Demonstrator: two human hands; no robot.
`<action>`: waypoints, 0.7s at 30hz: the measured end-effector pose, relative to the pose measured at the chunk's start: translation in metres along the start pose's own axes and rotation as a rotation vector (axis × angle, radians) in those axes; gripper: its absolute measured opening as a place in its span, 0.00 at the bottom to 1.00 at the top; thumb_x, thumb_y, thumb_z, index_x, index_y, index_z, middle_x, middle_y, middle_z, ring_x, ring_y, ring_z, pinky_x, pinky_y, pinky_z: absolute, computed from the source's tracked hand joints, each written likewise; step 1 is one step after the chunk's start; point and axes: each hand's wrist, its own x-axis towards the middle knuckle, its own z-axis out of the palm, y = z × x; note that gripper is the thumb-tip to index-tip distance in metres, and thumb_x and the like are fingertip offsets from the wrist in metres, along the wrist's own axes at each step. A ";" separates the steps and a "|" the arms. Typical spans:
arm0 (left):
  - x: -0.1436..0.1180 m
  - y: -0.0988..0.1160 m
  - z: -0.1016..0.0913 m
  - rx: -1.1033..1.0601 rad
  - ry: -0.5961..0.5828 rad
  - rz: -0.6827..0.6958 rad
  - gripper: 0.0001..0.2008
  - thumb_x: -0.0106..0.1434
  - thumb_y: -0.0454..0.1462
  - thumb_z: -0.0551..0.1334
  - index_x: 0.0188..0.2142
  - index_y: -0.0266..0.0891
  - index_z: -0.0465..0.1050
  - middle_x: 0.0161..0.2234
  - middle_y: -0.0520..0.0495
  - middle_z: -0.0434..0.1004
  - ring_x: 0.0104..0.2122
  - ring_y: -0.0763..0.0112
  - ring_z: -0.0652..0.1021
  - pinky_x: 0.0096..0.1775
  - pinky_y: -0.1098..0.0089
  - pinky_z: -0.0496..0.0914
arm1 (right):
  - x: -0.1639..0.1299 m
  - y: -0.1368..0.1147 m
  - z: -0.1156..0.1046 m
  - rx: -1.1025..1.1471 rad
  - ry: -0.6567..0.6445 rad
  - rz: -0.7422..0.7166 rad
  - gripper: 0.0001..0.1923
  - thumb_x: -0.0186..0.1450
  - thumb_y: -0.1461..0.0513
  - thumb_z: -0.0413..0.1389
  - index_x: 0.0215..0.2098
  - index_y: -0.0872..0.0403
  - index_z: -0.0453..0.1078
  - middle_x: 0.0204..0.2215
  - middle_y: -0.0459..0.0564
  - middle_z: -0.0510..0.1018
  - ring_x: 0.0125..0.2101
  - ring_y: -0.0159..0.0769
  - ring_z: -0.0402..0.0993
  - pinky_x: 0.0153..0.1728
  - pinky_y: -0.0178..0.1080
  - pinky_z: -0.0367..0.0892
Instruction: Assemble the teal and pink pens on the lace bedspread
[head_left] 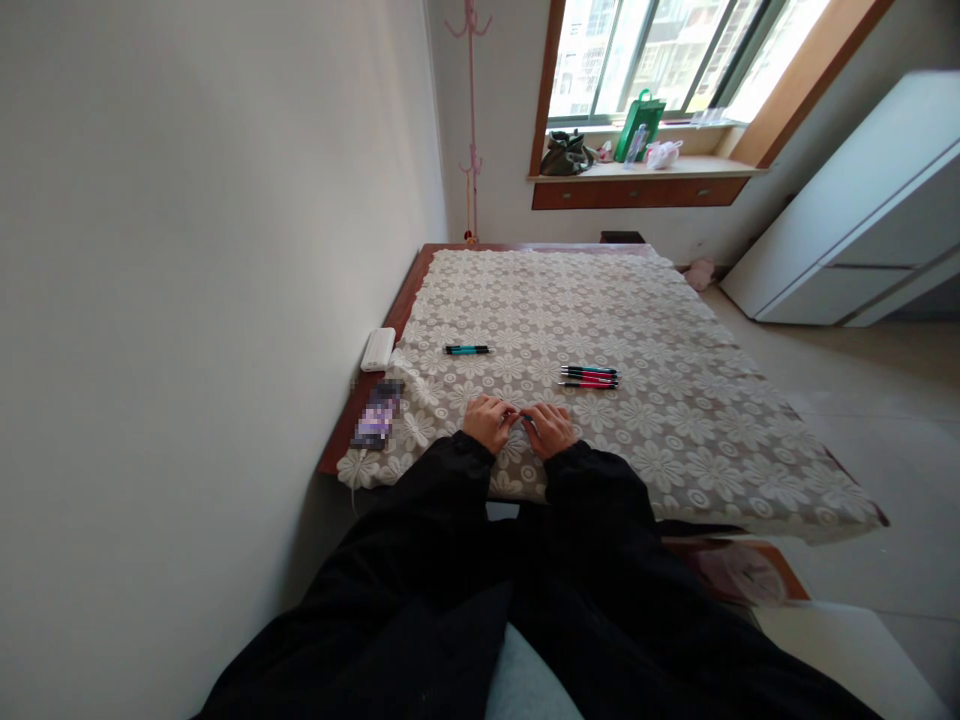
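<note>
— What are the hands on?
— A small pen (pixel 523 414), held between them at the near edge of the table (pixel 750 440). Left hand (pixel 489 421) and right hand (pixel 551 430) both have their fingers pinched on its ends.
— Risk?
— I'd say a small part could spring loose and vanish into the lace cloth (pixel 675 330) if the grip slips.
— Pose?
— Both wrists rest on the cloth, sleeves nearly parallel, knuckles up. Three pens (pixel 589 377) lie just beyond; a teal pen (pixel 466 349) nearer the left edge.
</note>
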 end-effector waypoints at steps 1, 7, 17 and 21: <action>0.000 0.000 0.000 0.000 0.002 -0.010 0.11 0.67 0.45 0.61 0.38 0.45 0.79 0.38 0.48 0.80 0.45 0.61 0.74 0.48 0.58 0.63 | 0.000 0.000 0.000 -0.002 0.002 -0.002 0.09 0.71 0.59 0.51 0.42 0.51 0.73 0.37 0.49 0.78 0.41 0.37 0.70 0.45 0.40 0.54; -0.001 0.001 0.000 0.026 0.014 -0.005 0.12 0.68 0.46 0.60 0.35 0.44 0.78 0.36 0.48 0.79 0.43 0.61 0.73 0.47 0.58 0.63 | 0.000 0.000 0.000 -0.024 0.027 0.038 0.10 0.72 0.58 0.51 0.39 0.51 0.74 0.36 0.49 0.78 0.40 0.37 0.69 0.45 0.41 0.54; 0.000 0.000 -0.001 -0.003 -0.007 0.031 0.09 0.67 0.43 0.61 0.37 0.44 0.78 0.38 0.47 0.79 0.46 0.61 0.73 0.49 0.58 0.64 | -0.001 0.003 0.002 -0.029 0.016 0.048 0.09 0.72 0.58 0.51 0.40 0.51 0.72 0.36 0.50 0.77 0.40 0.37 0.69 0.45 0.41 0.54; 0.001 -0.001 -0.001 -0.023 0.016 0.046 0.07 0.67 0.41 0.62 0.38 0.45 0.78 0.38 0.47 0.79 0.46 0.62 0.74 0.49 0.59 0.65 | -0.003 0.007 0.007 -0.023 0.018 0.055 0.09 0.72 0.58 0.51 0.41 0.51 0.72 0.36 0.49 0.78 0.40 0.37 0.70 0.44 0.41 0.54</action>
